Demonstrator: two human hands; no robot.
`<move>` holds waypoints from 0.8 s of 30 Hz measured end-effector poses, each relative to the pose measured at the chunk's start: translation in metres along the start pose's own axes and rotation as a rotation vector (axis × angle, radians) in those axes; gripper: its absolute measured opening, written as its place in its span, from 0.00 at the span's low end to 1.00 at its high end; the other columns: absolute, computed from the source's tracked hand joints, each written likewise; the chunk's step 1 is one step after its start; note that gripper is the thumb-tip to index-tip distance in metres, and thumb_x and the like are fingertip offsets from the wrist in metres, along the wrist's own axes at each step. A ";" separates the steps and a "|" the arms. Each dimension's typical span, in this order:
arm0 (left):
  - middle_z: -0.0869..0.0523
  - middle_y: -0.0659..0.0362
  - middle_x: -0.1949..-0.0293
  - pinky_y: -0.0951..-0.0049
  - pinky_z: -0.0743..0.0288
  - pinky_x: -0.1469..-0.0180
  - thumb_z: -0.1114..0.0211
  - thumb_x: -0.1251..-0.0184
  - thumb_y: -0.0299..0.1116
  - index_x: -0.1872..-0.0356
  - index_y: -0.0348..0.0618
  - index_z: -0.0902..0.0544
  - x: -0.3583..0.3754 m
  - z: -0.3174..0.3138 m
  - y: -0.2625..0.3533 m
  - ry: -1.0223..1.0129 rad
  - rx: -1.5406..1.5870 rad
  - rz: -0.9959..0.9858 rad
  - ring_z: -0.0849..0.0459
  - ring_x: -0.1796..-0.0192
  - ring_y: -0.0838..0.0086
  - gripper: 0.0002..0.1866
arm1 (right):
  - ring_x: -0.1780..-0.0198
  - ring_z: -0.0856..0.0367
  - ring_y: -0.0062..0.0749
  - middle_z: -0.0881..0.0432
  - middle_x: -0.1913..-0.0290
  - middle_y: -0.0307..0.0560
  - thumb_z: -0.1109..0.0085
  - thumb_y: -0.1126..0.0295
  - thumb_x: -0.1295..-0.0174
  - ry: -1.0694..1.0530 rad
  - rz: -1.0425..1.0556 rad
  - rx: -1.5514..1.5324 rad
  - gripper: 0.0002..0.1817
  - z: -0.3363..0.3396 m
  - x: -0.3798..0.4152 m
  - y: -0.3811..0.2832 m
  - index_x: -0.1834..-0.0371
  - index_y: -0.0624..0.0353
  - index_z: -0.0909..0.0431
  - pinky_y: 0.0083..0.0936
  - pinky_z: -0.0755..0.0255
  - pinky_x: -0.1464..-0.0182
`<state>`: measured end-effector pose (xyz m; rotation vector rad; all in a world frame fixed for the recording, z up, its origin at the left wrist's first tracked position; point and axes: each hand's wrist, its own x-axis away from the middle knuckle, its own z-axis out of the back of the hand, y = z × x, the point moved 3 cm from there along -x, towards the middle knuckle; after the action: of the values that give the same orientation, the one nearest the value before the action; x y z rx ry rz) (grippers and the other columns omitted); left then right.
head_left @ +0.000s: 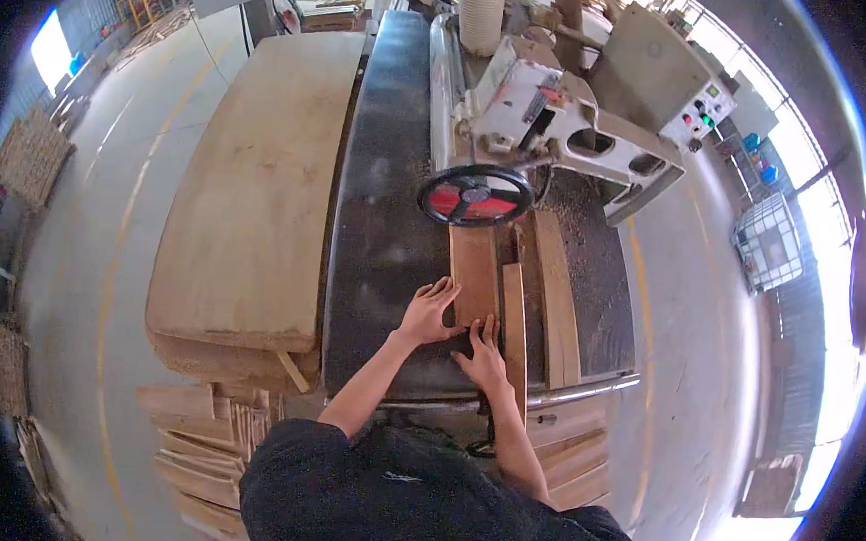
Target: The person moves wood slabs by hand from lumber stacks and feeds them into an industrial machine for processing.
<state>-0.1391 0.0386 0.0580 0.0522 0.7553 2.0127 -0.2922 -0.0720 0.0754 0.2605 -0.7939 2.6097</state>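
Board (474,272), a short reddish-brown piece, lies flat on the dark machine table (382,240) with both hands on its near end. The left hand (430,311) rests open against the board's left edge, fingers spread and pointing away from the person, palm down on the table beside it. The right hand (484,356) sits just behind the board's near end, also open, fingertips laid on the wood. Neither hand closes around anything; both lie flat.

Just right of the right hand, two paler strips (547,294) lie lengthwise, side by side with the board; the nearer one seems to touch the board, though the view is too distorted to be sure. Beyond the fingers, at the board's far end, stands a black handwheel (476,195) with red between its spokes, mounted on a grey machine head (553,122). Sawdust covers the table right of the strips. Left of the left hand, past the table's edge, a wide pale slab (255,188) lies. Below both wrists, stacked offcuts (198,444) rest on the floor.
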 end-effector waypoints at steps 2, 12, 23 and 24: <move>0.29 0.46 0.26 0.54 0.42 0.23 0.28 0.40 0.56 0.25 0.38 0.34 -0.007 0.001 -0.003 0.041 0.007 0.020 0.35 0.21 0.57 0.47 | 0.20 0.54 0.70 0.64 0.18 0.75 0.32 0.53 0.38 0.079 0.068 0.066 0.50 -0.001 -0.020 0.006 0.19 0.63 0.49 0.48 0.35 0.27; 0.30 0.50 0.25 0.56 0.44 0.22 0.33 0.37 0.36 0.26 0.39 0.33 -0.007 -0.027 -0.020 0.155 -0.031 0.086 0.37 0.21 0.60 0.37 | 0.19 0.67 0.76 0.68 0.21 0.84 0.27 0.43 0.49 -0.079 0.115 0.225 0.66 0.029 -0.126 0.005 0.18 0.68 0.60 0.50 0.49 0.20; 0.25 0.50 0.28 0.51 0.38 0.26 0.38 0.30 0.35 0.42 0.44 0.17 0.032 -0.008 -0.005 0.199 -0.074 -0.009 0.31 0.24 0.55 0.17 | 0.25 0.34 0.58 0.33 0.25 0.63 0.41 0.60 0.31 0.649 0.138 0.045 0.25 -0.019 -0.120 -0.004 0.35 0.63 0.22 0.45 0.41 0.23; 0.25 0.50 0.28 0.51 0.38 0.26 0.38 0.30 0.35 0.42 0.44 0.17 0.040 -0.006 -0.004 0.199 -0.064 -0.022 0.31 0.24 0.55 0.17 | 0.23 0.36 0.56 0.34 0.24 0.61 0.43 0.62 0.30 0.618 0.094 0.090 0.24 -0.027 -0.090 -0.014 0.34 0.61 0.23 0.46 0.41 0.23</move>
<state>-0.1600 0.0689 0.0404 -0.1959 0.8110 2.0394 -0.2063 -0.0745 0.0342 -0.5486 -0.4743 2.5809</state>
